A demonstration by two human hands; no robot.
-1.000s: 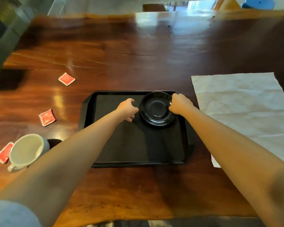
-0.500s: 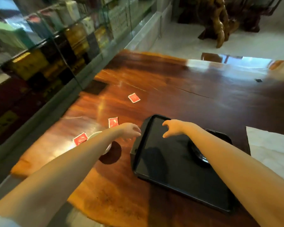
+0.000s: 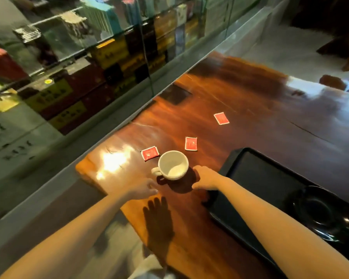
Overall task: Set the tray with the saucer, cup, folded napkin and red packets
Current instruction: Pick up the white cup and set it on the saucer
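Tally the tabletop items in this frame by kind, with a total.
Red packets: 3
White cup: 1
Black saucer: 1
Black tray: 1
Total: 6
The napkin is out of view.

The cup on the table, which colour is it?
The cup is white, inside and outside; the head view shows it clearly.

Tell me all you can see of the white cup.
The cup is white, glossy, apparently ceramic, with a round rim and a loop handle facing the person's left. It stands upright and empty on the wooden table, left of the tray, near two red packets. Neither hand seems to touch it; both hover close.
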